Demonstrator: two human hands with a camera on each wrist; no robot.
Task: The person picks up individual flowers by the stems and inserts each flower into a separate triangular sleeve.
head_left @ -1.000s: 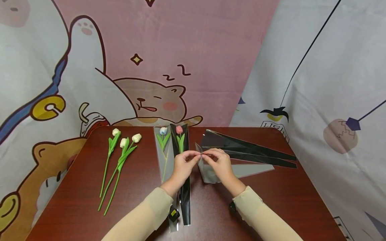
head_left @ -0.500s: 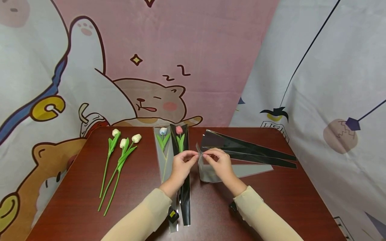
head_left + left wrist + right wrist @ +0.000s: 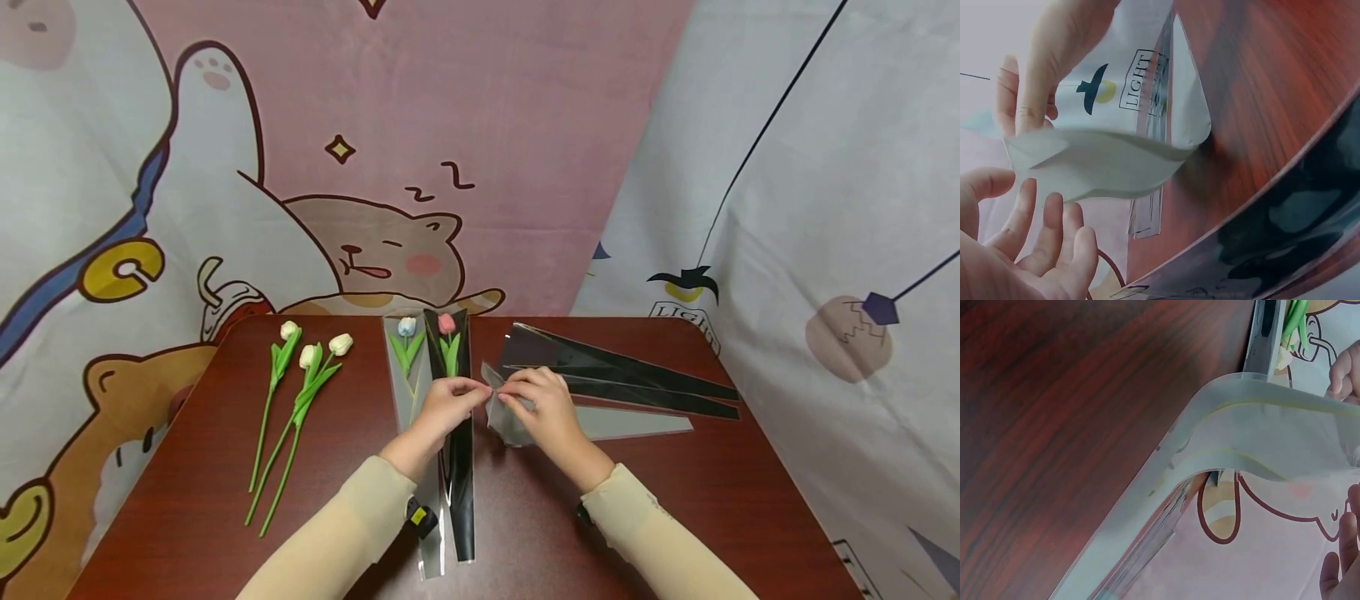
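Note:
A grey translucent flower sleeve (image 3: 635,422) lies across the table, its wide mouth end raised and bowed up. At that mouth my left hand (image 3: 441,413) pinches the edge between thumb and forefinger. My right hand (image 3: 551,410) pinches the same rim just beside it. In the left wrist view the sleeve's mouth (image 3: 1100,165) gapes a little, with the right hand's fingers (image 3: 1034,103) at its upper layer and the left hand (image 3: 1035,250) at the lower one. The right wrist view shows the bent sleeve (image 3: 1229,434); both hands are partly cut off there.
Left of the hands lie a grey sleeve (image 3: 403,392) with a blue tulip (image 3: 407,326) and a black sleeve (image 3: 463,492) with a pink tulip (image 3: 447,323). Several black sleeves (image 3: 600,354) lie behind the right hand. White tulips (image 3: 307,392) rest on the left of the table (image 3: 187,467).
My left hand and forearm have shifted slightly toward the left and down. The raised sleeve mouth has changed shape and bunched up under the hands. The right hand has barely moved.

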